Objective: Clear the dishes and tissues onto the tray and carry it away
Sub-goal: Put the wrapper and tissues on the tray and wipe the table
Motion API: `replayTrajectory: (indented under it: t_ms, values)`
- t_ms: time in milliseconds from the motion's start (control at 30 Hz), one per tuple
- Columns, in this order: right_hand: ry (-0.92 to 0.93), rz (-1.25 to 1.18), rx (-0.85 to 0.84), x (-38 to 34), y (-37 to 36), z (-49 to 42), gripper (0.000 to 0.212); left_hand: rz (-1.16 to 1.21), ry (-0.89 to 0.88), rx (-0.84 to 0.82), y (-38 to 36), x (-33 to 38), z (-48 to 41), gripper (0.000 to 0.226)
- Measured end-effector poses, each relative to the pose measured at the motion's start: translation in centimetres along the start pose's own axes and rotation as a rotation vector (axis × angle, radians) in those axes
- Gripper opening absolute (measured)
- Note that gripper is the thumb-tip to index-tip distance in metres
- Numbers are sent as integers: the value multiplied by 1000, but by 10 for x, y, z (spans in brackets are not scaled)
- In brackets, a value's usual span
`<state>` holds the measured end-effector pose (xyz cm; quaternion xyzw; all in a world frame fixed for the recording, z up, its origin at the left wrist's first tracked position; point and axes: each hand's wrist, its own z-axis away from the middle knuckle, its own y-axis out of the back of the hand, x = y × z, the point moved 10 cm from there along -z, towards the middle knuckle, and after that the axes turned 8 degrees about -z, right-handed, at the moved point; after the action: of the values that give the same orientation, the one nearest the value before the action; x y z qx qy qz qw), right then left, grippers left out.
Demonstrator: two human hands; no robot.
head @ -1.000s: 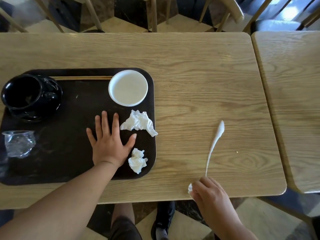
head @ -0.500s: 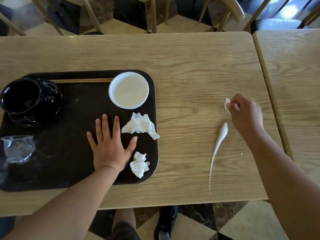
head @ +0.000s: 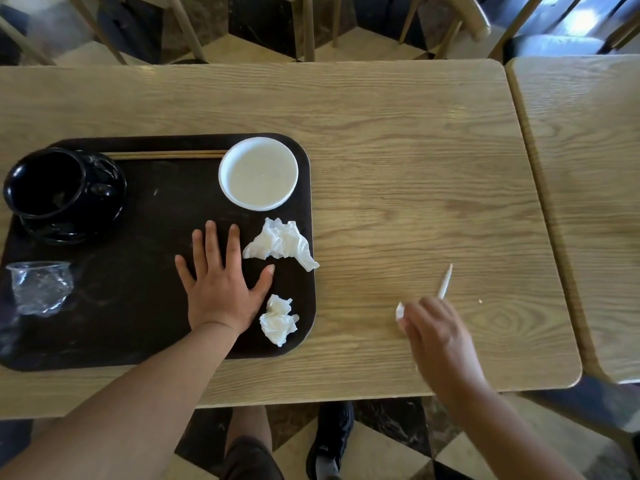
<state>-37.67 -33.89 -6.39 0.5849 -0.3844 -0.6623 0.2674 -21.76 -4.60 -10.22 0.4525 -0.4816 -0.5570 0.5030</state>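
A dark tray (head: 138, 306) lies on the left of the wooden table (head: 398, 168). On it are a black bowl (head: 62, 195), chopsticks (head: 166, 154), a white dish (head: 258, 173), a crumpled clear plastic cup (head: 40, 287) and two crumpled tissues (head: 280, 242) (head: 278, 320). My left hand (head: 221, 282) rests flat on the tray with fingers spread, between the tissues and the cup. My right hand (head: 440, 337) is on the bare table right of the tray, pinching a small white tissue wad (head: 400, 311). A thin white strip (head: 445, 282) pokes out beyond its fingers; its lower part is hidden.
A second wooden table (head: 588, 168) adjoins on the right with a narrow gap. Wooden chair legs (head: 304, 26) stand beyond the far edge. My legs and a dark shoe (head: 332, 438) show below the near edge, over a checkered floor.
My right hand, holding the small tissue, went from the table's near edge up past the white strip's far end, then back down and left over its lower part. My left hand stayed put.
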Motion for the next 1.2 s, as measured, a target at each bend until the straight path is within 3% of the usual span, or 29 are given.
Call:
replayTrajectory:
  t_ms: [100,200,300,500,767,1000,1200]
  values:
    - [39,-47,-151,-9,-21,60,31,17,2,7,0,0,0,88]
    - [91,-88,-229,-13,-18,87,19,21,1,13,0,0,1,89]
    - [31,-133,-148,9,10,63,18,15,2,5,0,1,0,88]
    - [-109,-37,191,68,88,-58,12,5,0,8,0,1,0,87]
    - [-215,99,212,99,74,-141,14,12,-8,21,1,1,-1,88]
    - [-147,39,314,81,59,-100,12,1,-3,18,3,1,-1,88]
    - [46,-2,111,19,20,0,20,12,6,6,4,2,0,86]
